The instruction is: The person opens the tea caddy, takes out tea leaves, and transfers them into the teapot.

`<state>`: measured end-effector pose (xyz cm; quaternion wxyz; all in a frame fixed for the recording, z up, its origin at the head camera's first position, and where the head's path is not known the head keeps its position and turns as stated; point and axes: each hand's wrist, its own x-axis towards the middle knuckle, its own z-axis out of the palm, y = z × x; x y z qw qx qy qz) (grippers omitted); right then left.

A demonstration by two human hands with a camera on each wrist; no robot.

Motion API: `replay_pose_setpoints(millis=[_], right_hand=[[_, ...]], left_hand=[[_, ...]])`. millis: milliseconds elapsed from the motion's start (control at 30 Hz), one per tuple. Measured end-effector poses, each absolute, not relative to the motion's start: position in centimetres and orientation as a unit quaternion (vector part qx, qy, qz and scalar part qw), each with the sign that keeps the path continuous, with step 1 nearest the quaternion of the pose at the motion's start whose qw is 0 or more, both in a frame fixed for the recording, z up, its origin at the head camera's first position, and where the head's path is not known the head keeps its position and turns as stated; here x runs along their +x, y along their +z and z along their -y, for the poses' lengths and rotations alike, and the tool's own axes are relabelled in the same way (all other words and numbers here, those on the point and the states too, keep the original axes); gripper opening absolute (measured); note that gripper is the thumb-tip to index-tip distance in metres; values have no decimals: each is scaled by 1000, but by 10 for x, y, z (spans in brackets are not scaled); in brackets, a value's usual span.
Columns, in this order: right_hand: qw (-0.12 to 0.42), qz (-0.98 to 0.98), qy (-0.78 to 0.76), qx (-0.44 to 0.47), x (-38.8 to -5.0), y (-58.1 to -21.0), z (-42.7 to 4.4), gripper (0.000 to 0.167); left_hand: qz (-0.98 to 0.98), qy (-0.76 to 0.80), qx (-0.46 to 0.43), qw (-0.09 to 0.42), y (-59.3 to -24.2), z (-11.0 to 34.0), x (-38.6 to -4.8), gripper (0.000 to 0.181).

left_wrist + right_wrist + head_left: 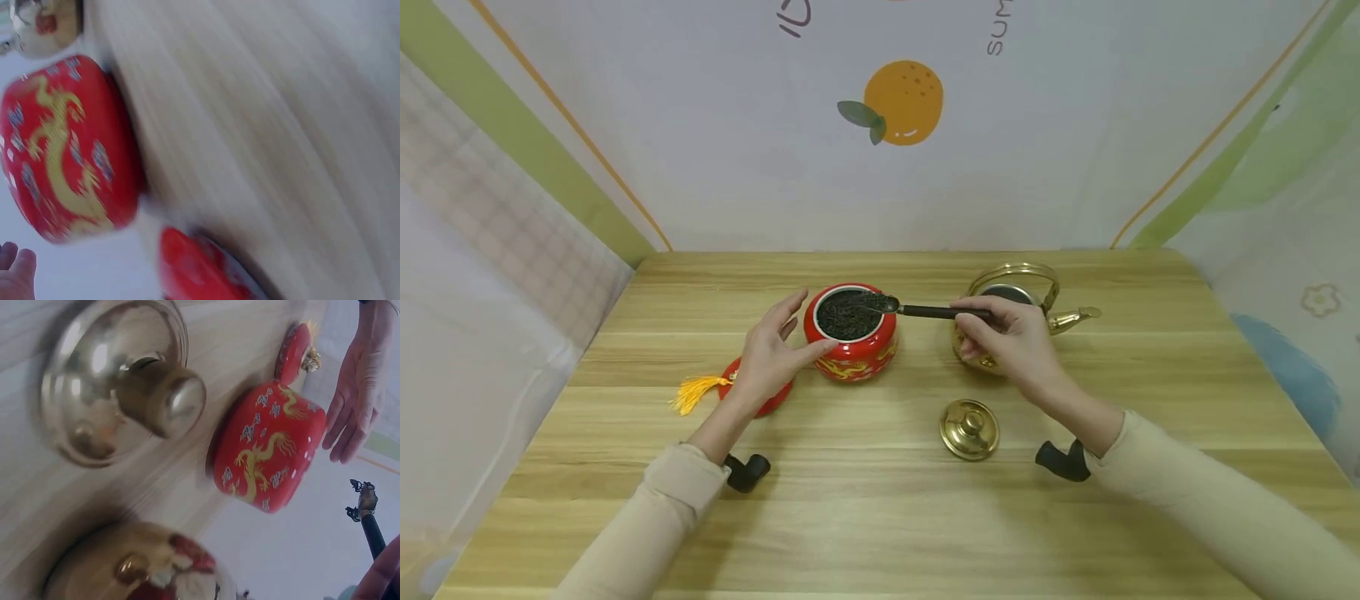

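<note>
Scoop (928,312), pinched by the right hand (1013,337), is bearing tea (871,302) above the jar (857,367); left hand (767,357) is hovering beside it, spread, empty.

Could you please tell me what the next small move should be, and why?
I would probably have the right hand carry the scoop gently across to the kettle: dark strands sit on the scoop's head, over the red jar, and the kettle stands open, its gold lid on the table.
</note>
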<state>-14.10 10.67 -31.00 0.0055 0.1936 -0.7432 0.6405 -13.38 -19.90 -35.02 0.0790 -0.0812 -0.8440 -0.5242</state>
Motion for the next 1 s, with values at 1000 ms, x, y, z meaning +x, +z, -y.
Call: replay_pose_setpoints(millis=[1000], right_hand=[[89,725,673,115,-103,-310,-229,19]], left_hand=[[809,-568,-150,-28,-356,71,-153,82]])
